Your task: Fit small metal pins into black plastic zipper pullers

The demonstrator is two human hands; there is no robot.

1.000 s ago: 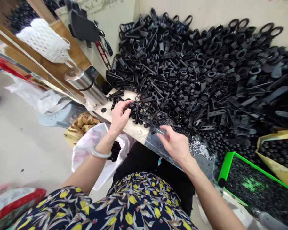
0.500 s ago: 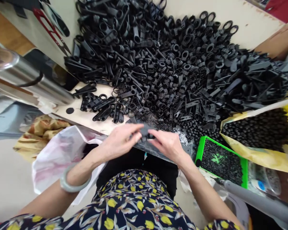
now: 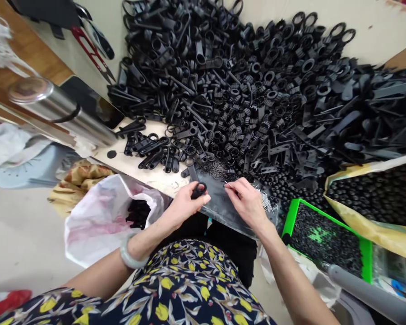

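Observation:
My left hand [image 3: 184, 205] is closed around a black ring-shaped plastic part [image 3: 198, 190], held just over the table's front edge. To its right, my right hand [image 3: 245, 201] pinches a thin silvery pin [image 3: 227, 183] between thumb and forefinger. A dark grey mat [image 3: 218, 198] lies under and between the hands. Beside my right hand is a scatter of small silver pins [image 3: 266, 201]. Beyond the mat sits a heap of tiny dark pieces [image 3: 216, 169], and a flat black lever-like part [image 3: 192, 171] rests at the mat's left end.
A big pile of black plastic parts [image 3: 230, 85] covers the back of the table. On the right stand a green tray [image 3: 292, 214] and a yellow bag [image 3: 368, 221] of black pieces. At left are a steel flask [image 3: 64, 108], scissors [image 3: 93, 52] and a white bag [image 3: 98, 221].
My hands were together at a dark part; now they are apart. The ring-shaped part shows in my left hand, and a pin shows in my right. The view has shifted left.

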